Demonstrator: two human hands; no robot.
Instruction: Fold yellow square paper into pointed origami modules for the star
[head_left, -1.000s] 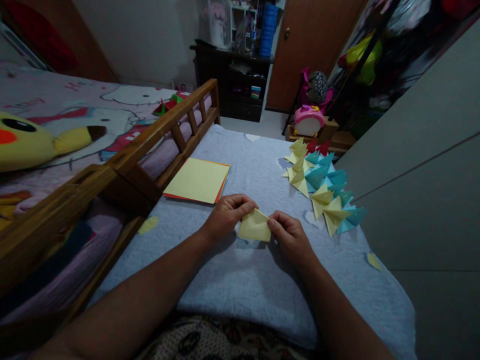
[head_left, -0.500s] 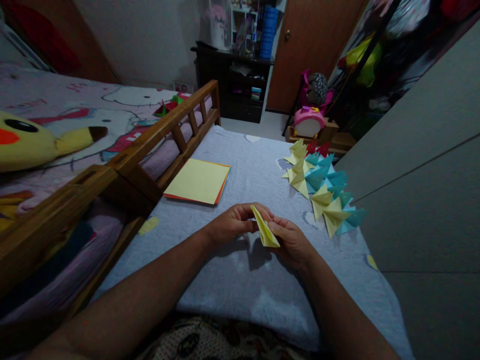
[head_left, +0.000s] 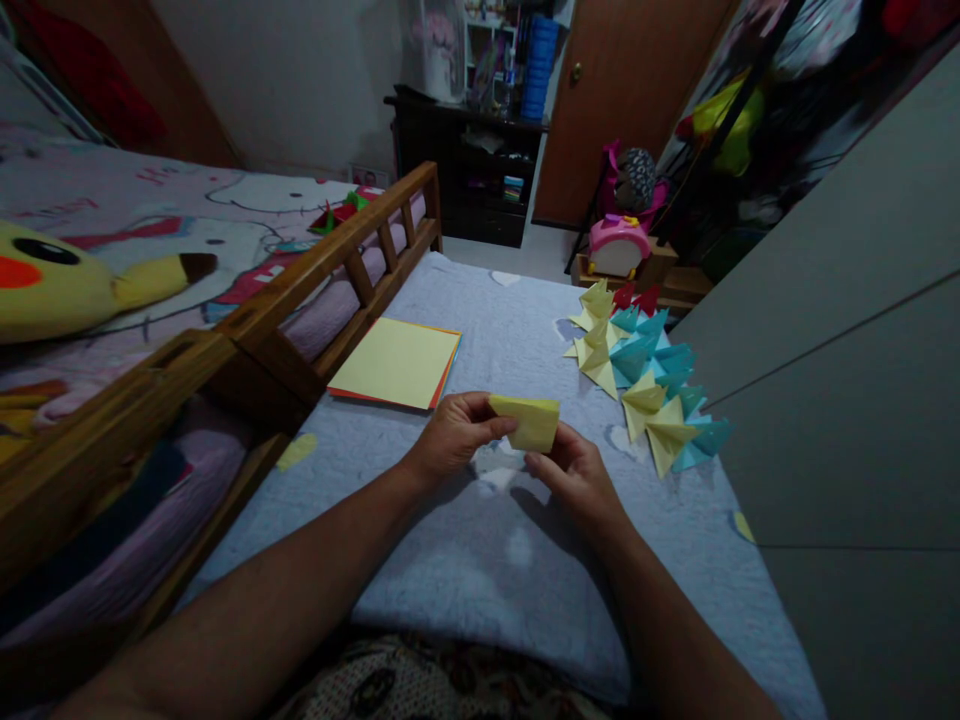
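Note:
A small folded piece of yellow paper (head_left: 534, 424) is held up above the bed, its flat side facing me. My left hand (head_left: 459, 432) pinches its left end, thumb in front and fingers behind. At the lower right corner is my right hand (head_left: 576, 468), with its fingers partly hidden behind the paper and the thumb just under the bottom edge. To the left lies a stack of square paper sheets (head_left: 397, 362), pale yellow on top with orange and blue edges showing. Pointed folded paper pieces stand in rows at the right: yellow (head_left: 667, 432), blue (head_left: 636, 355) and red (head_left: 646, 298).
A wooden bed rail (head_left: 330, 245) runs along the left side. Beyond it, a yellow plush toy (head_left: 60, 285) rests on another bed. The grey-blue bedsheet (head_left: 480, 580) lies under my hands. A pale cabinet panel (head_left: 847, 400) borders the right. A pink toy (head_left: 619, 245) stands past the bed's far end.
The folded yellow paper has turned from a narrow, slanted edge view to its flat rectangular side. My left hand has shifted its pinch to the left end; my right thumb has moved below the paper.

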